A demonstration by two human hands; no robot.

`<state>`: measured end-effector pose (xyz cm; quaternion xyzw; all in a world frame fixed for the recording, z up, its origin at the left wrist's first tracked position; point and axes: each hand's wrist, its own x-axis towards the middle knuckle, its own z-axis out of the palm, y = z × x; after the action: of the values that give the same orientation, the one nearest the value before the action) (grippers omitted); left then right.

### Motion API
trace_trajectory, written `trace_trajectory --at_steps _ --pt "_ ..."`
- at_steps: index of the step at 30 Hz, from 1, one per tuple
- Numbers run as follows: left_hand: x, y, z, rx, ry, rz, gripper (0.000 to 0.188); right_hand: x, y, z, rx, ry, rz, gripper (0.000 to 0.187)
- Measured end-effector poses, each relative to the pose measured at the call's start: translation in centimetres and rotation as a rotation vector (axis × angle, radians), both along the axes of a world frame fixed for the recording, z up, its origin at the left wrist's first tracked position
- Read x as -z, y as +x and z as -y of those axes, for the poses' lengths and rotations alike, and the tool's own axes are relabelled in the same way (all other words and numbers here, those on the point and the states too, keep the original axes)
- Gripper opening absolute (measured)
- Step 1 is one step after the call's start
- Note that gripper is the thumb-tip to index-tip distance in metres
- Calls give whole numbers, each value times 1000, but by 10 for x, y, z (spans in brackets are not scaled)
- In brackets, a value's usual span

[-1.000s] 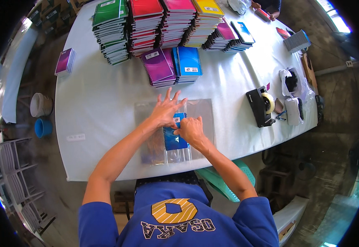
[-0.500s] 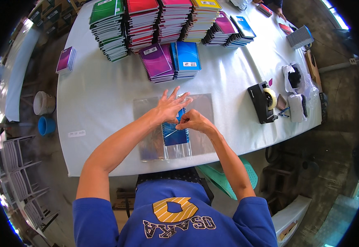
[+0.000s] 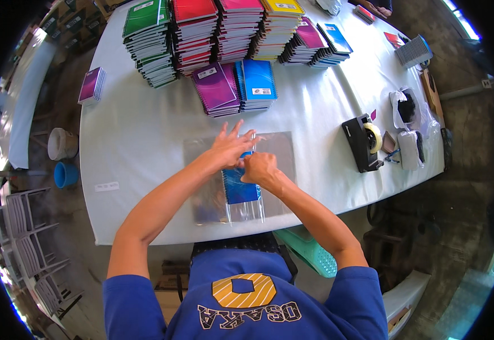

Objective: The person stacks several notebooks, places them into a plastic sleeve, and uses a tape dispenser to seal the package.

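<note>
A blue spiral notebook (image 3: 241, 191) lies in front of me inside a clear plastic bag (image 3: 246, 215), whose loose end reaches toward me. Under it are see-through plastic sheets (image 3: 281, 147). My left hand (image 3: 231, 148) rests with fingers spread over the notebook's far end and hides that part. Close against it, my right hand (image 3: 261, 169) is closed, knuckles up, on the upper part of the notebook. What its fingers pinch, if anything, is hidden.
Tall stacks of notebooks (image 3: 193, 42) stand at the far side, with purple (image 3: 216, 85) and blue ones (image 3: 258, 85) nearer. On the right are a tape dispenser (image 3: 360, 144) and plastic-wrapped items (image 3: 411, 148). Another person's hand (image 3: 381, 10) shows at top right. A green chair (image 3: 315, 255) stands below the table edge.
My right hand has turned from a raised pinch to a closed, knuckles-up grip lower against the notebook, its elbow swinging out. My left hand stays almost in place. The other person's hand has drawn back.
</note>
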<state>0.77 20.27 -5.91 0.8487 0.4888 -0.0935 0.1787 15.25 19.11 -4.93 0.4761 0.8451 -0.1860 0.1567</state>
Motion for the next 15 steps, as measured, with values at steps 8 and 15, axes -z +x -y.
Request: trace_trajectory --at_steps 8,15 --pt "-18 -27 8 -19 -60 20 72 -16 32 -12 159 -218 40 74" --pt "1 -29 38 -386 496 260 55 14 51 -1 369 -288 -309 88"
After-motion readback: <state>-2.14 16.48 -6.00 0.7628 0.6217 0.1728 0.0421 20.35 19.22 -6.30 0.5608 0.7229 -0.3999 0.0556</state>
